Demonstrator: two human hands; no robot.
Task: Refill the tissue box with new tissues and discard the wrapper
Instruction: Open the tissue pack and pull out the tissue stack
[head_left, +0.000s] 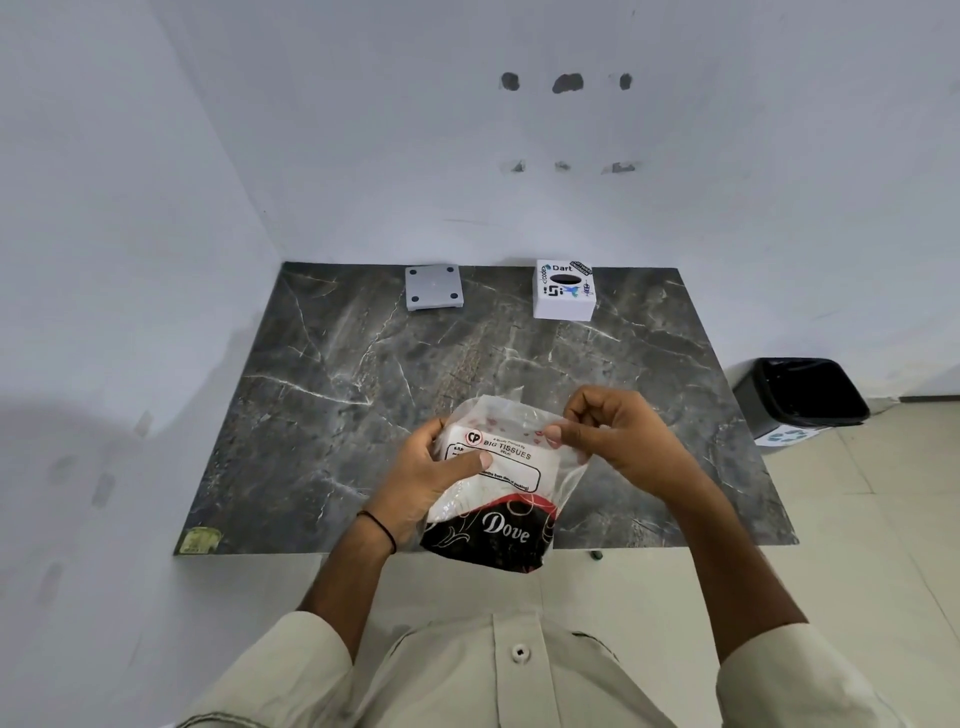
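Both hands grip the tissue pack (493, 483) above the marble table's (332, 395) near edge: left hand (428, 475) clasping its side, right hand (605, 434) pinching the clear wrapper's (524, 415) top. Tissue box (564, 291) sits at 12 o'clock, bin (800, 395) at 2.

There is a single view, from a wide-angle camera worn on the person's head, looking forward and steeply down. It sits close above the left hand (431, 480) and right hand (618, 441), which fall low in the middle of the picture, with the forearms and shirt front filling the bottom edge. Beyond the hands the dark marble worktop (363, 374) stretches away to the white wall (467, 156). To the right of the right hand, the floor (857, 545) shows. The wide lens bends the straight edges near the borders.
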